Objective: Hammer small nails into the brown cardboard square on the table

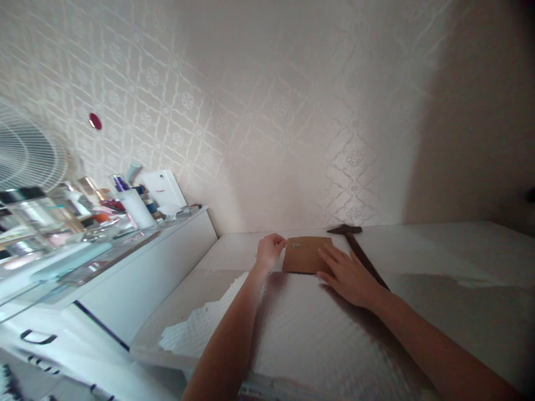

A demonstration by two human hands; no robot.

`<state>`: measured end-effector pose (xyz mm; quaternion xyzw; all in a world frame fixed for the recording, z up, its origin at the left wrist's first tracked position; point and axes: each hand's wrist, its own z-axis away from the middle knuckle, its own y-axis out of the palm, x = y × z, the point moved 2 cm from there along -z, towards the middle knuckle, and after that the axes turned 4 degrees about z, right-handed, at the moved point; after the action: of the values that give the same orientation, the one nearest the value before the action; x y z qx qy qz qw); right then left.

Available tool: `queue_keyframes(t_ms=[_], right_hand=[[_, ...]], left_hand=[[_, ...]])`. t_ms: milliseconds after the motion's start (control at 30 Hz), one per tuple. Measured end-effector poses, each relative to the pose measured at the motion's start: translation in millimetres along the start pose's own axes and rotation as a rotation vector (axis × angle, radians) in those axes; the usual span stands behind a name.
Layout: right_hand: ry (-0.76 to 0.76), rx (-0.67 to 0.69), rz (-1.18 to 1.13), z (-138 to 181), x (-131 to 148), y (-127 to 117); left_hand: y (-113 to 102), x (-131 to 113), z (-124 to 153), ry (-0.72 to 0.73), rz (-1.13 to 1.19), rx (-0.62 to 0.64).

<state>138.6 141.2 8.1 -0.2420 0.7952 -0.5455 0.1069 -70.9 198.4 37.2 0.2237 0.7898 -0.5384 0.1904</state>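
A brown card (304,260) is seen just right of centre in the lower half of the frame, laid on a pale tabletop (184,298), with small silvery details near its upper left corner. Its upper left edge is met by the bent fingertips of the left hand (270,250), though whether it is pinched cannot be told, while its right side is partly covered by the right hand (349,277), opened with fingers spread. A dark hammer (363,253) is placed just beyond that hand, right of centre.
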Motion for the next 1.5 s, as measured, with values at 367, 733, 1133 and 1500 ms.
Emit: queue_keyframes(t_ms=[367, 733, 1133, 1500], right_hand=[[-0.154, 0.128, -0.132, 6, 20, -15], [-0.133, 0.142, -0.170, 6, 19, -16], [-0.117, 0.154, -0.183, 7, 17, -14], [-0.118, 0.161, -0.183, 6, 18, -14]], left_hand=[[11, -9, 5, 0.102, 0.179, 0.158], [13, -3, 5, 0.186, -0.084, 0.200], [18, 3, 5, 0.136, -0.121, 0.235], [19, 2, 4, 0.031, -0.148, 0.209]])
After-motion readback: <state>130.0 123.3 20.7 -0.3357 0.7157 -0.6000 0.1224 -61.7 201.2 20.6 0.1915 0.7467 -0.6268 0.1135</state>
